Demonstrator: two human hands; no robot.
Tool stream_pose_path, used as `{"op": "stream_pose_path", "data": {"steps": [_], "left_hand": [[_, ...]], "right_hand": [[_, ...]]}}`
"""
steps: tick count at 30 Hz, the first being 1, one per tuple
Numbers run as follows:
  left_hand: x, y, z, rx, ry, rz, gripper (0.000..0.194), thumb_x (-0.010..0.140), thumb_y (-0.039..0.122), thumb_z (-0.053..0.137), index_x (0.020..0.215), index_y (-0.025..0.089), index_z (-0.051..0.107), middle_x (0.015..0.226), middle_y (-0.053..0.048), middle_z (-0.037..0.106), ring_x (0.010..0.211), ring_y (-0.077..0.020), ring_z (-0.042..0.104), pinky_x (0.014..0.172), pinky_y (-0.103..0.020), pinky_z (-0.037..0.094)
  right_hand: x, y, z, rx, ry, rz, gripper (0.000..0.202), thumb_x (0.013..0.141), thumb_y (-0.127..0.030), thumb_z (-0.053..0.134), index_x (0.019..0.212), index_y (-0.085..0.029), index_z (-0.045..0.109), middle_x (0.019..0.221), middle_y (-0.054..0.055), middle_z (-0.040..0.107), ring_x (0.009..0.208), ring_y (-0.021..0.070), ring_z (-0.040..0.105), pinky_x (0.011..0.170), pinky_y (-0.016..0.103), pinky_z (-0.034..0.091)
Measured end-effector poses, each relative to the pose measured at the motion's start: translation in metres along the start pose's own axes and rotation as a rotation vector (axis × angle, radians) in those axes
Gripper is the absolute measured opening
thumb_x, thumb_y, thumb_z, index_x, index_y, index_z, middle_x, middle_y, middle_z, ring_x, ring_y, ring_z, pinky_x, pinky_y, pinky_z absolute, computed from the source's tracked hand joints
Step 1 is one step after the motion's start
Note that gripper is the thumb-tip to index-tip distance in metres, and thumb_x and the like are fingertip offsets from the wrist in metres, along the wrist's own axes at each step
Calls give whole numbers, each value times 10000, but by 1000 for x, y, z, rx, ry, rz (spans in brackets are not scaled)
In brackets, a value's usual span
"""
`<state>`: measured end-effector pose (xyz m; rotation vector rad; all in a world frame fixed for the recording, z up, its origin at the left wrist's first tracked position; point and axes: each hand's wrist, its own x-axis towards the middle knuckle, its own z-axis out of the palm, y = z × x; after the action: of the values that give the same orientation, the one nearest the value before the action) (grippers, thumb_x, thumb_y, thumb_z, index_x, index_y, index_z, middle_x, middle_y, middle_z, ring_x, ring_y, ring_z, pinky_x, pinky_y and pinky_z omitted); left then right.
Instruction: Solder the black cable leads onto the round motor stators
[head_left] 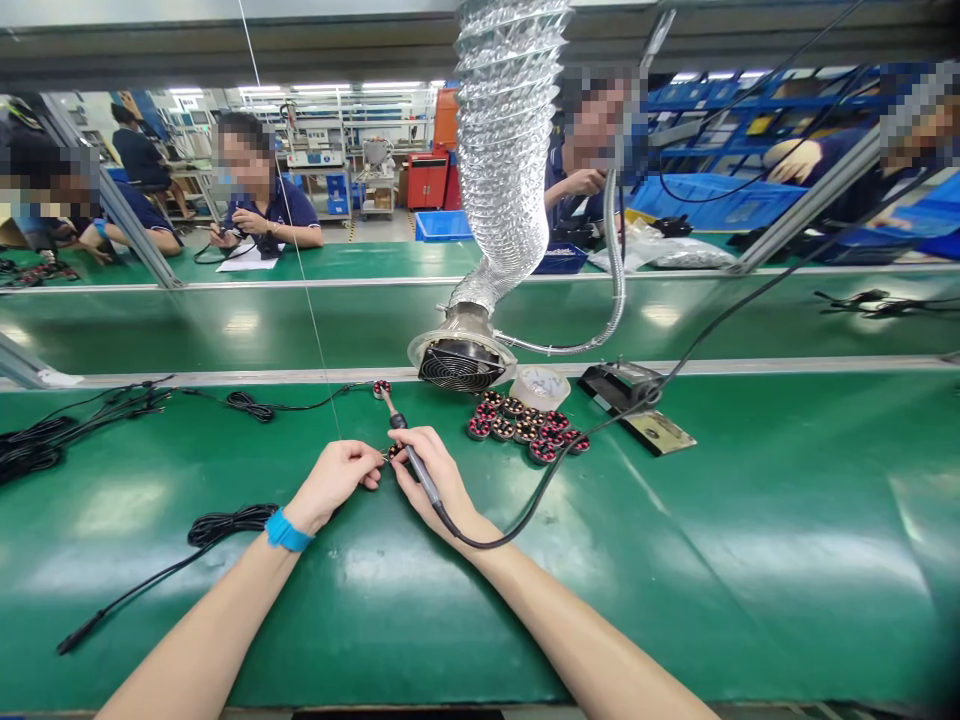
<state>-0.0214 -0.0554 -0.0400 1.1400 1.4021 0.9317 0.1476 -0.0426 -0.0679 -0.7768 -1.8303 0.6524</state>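
Observation:
My right hand (433, 478) is closed around a soldering iron (414, 463), whose tip points away from me. Its thumb and fingertips also meet a small round coil part (394, 452). Close beside it, my left hand (341, 478), with a blue wristband (288, 531), pinches what looks like a thin wire end at that part; the fingers partly hide it. A thin strand (306, 285) hangs from above down to my left hand. Just past the iron's tip lies another round coil part (382, 388), joined to a black cable (300, 406).
Several red-and-black coil parts (527, 428) sit by a tape roll (539, 388). A fume duct with fan (461, 362) hangs over the bench. Black cables (37, 450) lie left, a coiled cable (231, 524) nearer. A metal stand (637, 410) is right; co-workers sit opposite.

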Motion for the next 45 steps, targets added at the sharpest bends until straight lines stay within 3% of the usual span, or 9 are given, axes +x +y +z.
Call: {"op": "stream_pose_path", "data": {"steps": [8, 12, 20, 25, 33, 45], "left_hand": [[0, 1, 0, 7, -2, -2, 221, 715, 338, 689, 720, 117, 679, 622, -25, 650, 569, -124, 589, 622, -256, 462], [-1, 2, 0, 1, -7, 2, 222, 716, 346, 697, 714, 125, 677, 625, -22, 652, 570, -124, 586, 622, -256, 461], [-3, 5, 3, 14, -9, -2, 211, 714, 334, 711, 700, 127, 673, 625, -29, 655, 568, -131, 598, 624, -262, 477], [0, -2, 5, 11, 10, 14, 267, 733, 375, 698, 780, 112, 697, 672, -44, 671, 593, -134, 609, 630, -263, 487], [0, -3, 6, -6, 26, 21, 292, 711, 408, 719, 749, 122, 681, 638, -31, 661, 583, -136, 607, 632, -266, 485], [-1, -2, 8, -21, 31, 25, 302, 715, 413, 724, 763, 116, 690, 668, -41, 662, 600, -136, 603, 637, -270, 491]], "right_hand": [[-2, 4, 11, 34, 154, 164, 446, 764, -30, 546, 1150, -248, 591, 992, 2, 534, 657, 80, 622, 749, 247, 566], [-2, 2, 12, 30, 168, 171, 442, 762, -53, 561, 1160, -242, 591, 997, 9, 559, 705, 96, 648, 776, 260, 568], [3, -16, -4, 39, 307, 198, 211, 894, -225, 561, 1084, -216, 651, 974, 50, 670, 870, 175, 672, 794, 300, 552], [2, -19, -14, 20, 431, 198, 169, 927, -290, 539, 828, -202, 643, 792, 32, 689, 737, 177, 661, 688, 292, 532], [-6, -19, -17, 60, 385, 87, 233, 910, -246, 492, 714, -202, 612, 656, 7, 650, 593, 163, 613, 589, 287, 490], [-6, -19, -16, 46, 344, 117, 251, 909, -274, 481, 704, -209, 610, 645, 12, 644, 588, 170, 614, 588, 297, 490]]}}
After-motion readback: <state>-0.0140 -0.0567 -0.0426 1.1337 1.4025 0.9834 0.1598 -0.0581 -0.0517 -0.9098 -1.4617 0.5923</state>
